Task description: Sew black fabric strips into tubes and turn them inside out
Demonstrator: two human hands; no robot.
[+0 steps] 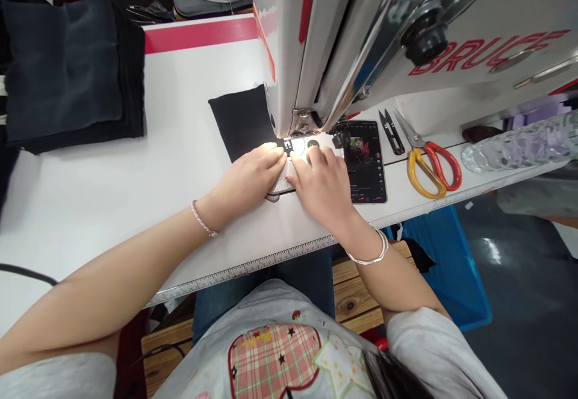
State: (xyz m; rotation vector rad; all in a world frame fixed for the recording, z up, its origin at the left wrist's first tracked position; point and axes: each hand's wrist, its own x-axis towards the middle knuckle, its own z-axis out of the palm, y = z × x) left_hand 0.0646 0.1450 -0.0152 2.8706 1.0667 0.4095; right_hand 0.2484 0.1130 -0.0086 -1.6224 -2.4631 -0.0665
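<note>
Apparently I'm guiding the black cloth point(241, 119), left of the presser foot point(288, 144), with my left hand point(253, 176) over its near edge. Whether that or my right hand point(323, 188) pinches, I can't tell; feeding calls for fingertips kept clear.

A flat piece of matte black cloth point(241, 119) lies spread on the white bench point(180, 164), its visible far edge slanting and its outer corner pointed. The fingers of the left hand point(253, 173) cover part of its near side, and the head of the white sewing machine with red lettering point(289, 38) hides its far right part. The cloth reaches the small metal presser foot point(288, 144), which is lit brightly. Whether the foot is pressing on the cloth is too small to tell. The machine stands upright over the bench.
</note>
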